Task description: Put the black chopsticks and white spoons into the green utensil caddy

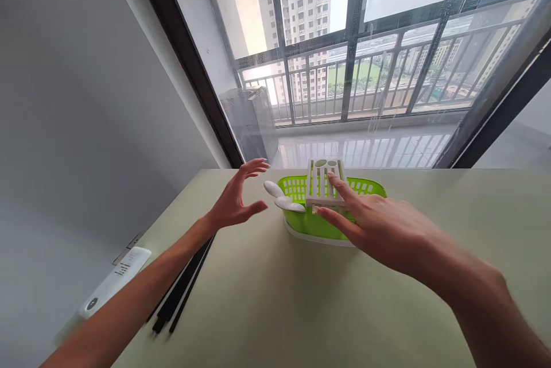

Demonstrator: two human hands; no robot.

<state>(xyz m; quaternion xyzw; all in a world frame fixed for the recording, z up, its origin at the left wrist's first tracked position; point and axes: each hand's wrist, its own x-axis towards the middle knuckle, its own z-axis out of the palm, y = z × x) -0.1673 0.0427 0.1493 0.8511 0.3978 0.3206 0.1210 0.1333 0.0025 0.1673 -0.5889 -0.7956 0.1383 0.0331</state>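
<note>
On the table stands a bright green plastic basket with lattice sides and a white base. Two white rounded pieces, like rabbit ears, stick out at its left end. Across the basket's middle lies a white slotted rack with oval holes at its far end. My right hand grips this rack from the right, index finger on top and thumb at the near edge; its other fingers are partly hidden. Left of the basket, my left hand hovers with fingers and thumb spread, holding nothing.
Several thin black rods lie on the pale green table, partly behind my left forearm. A white power strip is at the table's left edge by the grey wall. Beyond the table's far edge is a glass window.
</note>
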